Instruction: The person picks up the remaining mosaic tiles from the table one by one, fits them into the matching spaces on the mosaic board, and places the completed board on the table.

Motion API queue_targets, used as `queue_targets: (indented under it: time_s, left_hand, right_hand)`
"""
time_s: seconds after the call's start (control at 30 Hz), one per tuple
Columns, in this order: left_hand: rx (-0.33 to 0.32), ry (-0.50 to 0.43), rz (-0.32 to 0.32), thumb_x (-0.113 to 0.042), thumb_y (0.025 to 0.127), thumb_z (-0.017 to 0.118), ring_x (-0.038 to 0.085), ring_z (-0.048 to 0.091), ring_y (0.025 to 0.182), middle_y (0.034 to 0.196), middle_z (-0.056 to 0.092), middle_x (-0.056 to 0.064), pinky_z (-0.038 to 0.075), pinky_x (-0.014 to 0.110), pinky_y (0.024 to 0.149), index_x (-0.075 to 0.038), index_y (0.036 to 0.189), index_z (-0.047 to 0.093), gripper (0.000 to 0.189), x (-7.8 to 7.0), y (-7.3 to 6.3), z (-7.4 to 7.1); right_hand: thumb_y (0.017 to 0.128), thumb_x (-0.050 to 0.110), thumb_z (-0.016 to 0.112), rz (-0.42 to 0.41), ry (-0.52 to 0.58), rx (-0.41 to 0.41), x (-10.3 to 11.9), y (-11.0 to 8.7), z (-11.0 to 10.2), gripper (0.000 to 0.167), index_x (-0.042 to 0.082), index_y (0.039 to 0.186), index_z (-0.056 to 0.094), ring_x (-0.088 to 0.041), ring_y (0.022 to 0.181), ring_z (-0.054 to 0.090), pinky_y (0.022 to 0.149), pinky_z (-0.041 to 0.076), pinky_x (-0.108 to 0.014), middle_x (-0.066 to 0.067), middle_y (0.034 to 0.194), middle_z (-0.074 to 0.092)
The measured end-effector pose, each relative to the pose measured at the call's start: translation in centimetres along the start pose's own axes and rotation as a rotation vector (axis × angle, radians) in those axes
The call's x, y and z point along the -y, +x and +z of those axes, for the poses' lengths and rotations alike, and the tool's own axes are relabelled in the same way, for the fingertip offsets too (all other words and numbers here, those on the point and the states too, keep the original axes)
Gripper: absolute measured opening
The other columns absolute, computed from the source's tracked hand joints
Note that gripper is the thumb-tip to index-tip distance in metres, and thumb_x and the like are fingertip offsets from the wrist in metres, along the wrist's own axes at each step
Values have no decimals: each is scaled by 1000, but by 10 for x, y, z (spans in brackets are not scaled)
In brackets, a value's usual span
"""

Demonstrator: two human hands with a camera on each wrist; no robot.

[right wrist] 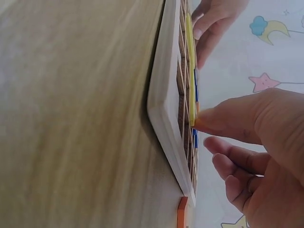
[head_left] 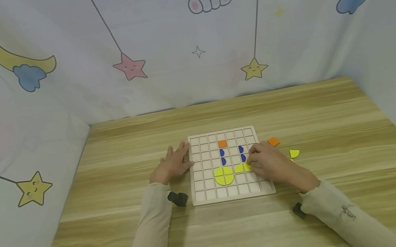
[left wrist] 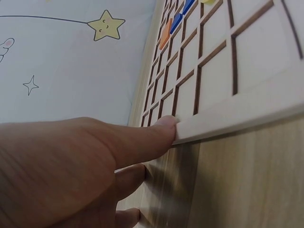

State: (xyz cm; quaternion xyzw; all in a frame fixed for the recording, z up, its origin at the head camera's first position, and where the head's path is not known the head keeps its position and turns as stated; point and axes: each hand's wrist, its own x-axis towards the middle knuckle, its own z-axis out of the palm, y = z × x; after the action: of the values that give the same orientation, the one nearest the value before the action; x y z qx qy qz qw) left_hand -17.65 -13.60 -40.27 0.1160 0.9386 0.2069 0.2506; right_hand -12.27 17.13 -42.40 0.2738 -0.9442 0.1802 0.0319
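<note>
Wood-grained table (head_left: 235, 235) bears a gridded board (head_left: 243, 189) between white, star-printed walls (head_left: 181, 82).

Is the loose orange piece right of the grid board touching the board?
Apart. The head view shows it: a strip of bare table separates the orange piece from the grid board.

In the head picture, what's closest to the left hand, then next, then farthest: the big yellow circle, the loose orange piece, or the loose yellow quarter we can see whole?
From the left hand:
1. Yellow circle: on the board, nearest.
2. Orange piece: just off the board's right edge.
3. Yellow quarter: farther right on the table.
</note>
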Motion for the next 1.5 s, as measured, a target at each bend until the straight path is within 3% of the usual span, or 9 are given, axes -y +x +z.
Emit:
queue_targets:
  time_s: [0.6,0.87,1.03,1.17,1.33,1.5]
  left_hand:
    - [1,-2,-6,-32,100,49,42,-10,146,162,-2,3,2,70,111,-18,155,9,70,1,1,4]
    - [-1,2,-4,-32,100,49,41,-10,146,162,-2,3,3,69,111,-18,155,9,70,1,1,3]
    - [3,1,-6,-32,100,49,41,-10,146,162,-3,4,3,69,111,-18,155,8,70,0,0,3]
    - [2,-4,-4,-32,100,49,41,-10,146,162,-3,3,2,69,111,-18,155,8,71,0,1,3]
    - [1,-4,-1,-32,100,50,40,-10,146,162,-3,3,2,69,111,-18,155,8,71,1,1,2]
    - [1,2,1,-31,100,49,41,-11,146,162,-3,4,2,70,111,-18,155,8,71,2,2,2]
  right_hand:
    - [88,5,60,79,104,13,-6,-8,-7,15,9,95,73,-18,95,55,81,50,-35,-2,100,62]
    - [87,0,61,122,22,2,-30,-19,-29,16,4,99,71,-31,99,56,87,48,-45,-12,104,64]
    - [87,-1,63,133,-2,11,-42,-31,-40,15,3,98,71,-32,95,57,84,48,-46,-13,100,64]
    - [86,-1,64,163,2,43,-47,-39,-45,12,3,94,71,-28,89,55,78,47,-43,-10,93,62]
    - [79,-11,57,235,18,132,-49,-47,-48,27,7,94,69,-33,95,51,83,45,-49,-11,96,59]
    - [75,-9,59,228,-8,164,-49,-52,-49,29,10,95,69,-32,94,48,82,43,-48,-11,99,57]
